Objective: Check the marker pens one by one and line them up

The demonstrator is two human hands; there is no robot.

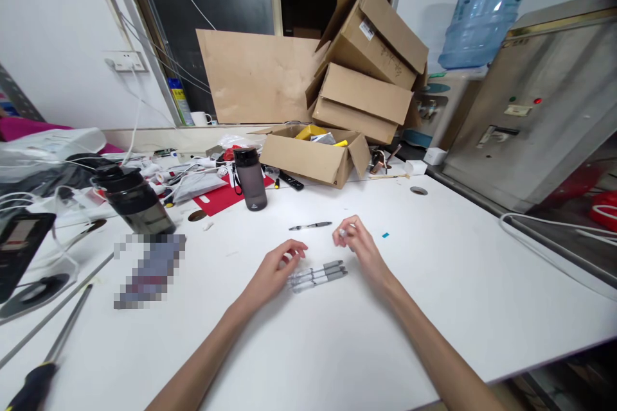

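Observation:
A row of pens with grey ends lies side by side on the white table; their left ends look clear and blurred. My left hand is beside those left ends, its fingers loosely bent and the thumb apart, with nothing seen in it. Just above and right of the grey ends, my right hand is closed, fingertips pinched around something small and whitish that I cannot make out. Farther off, between the two hands, a single dark pen lies on the table. To the right is a small blue scrap.
Two dark bottles stand at the back and left. An open cardboard box sits at the rear edge, more boxes behind. A screwdriver lies at front left. A metal cabinet borders the right.

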